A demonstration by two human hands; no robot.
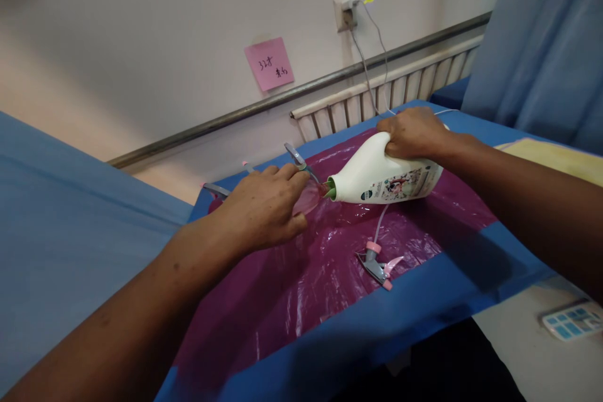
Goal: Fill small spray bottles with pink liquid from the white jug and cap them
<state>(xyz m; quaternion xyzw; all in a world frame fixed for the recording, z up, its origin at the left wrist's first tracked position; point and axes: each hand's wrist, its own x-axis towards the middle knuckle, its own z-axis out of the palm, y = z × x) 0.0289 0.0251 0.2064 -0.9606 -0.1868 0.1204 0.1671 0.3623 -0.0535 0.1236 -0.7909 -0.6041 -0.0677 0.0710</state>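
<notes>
My right hand (414, 132) grips the handle of a large cream-white jug-shaped bottle (370, 169) with a printed label. The jug is tipped on its side, its green-rimmed mouth pointing left against the opening of a clear pink bottle (308, 197). Around that pink bottle my left hand (271, 207) is closed, hiding most of it. Whether liquid is flowing I cannot tell. A grey and pink trigger spray head (375, 264) with its thin tube lies nearer me. Beyond my left hand show another grey spray head (296, 156) and a further grey nozzle (217, 190).
Shiny purple plastic sheeting (282, 308) covers part of a blue-covered bed (400, 308). Behind it run a radiator (377, 91), a metal rail (264, 107) and cords from a wall socket (346, 12). Blue curtains (546, 44) hang at both sides. Yellow cloth (556, 157) lies right.
</notes>
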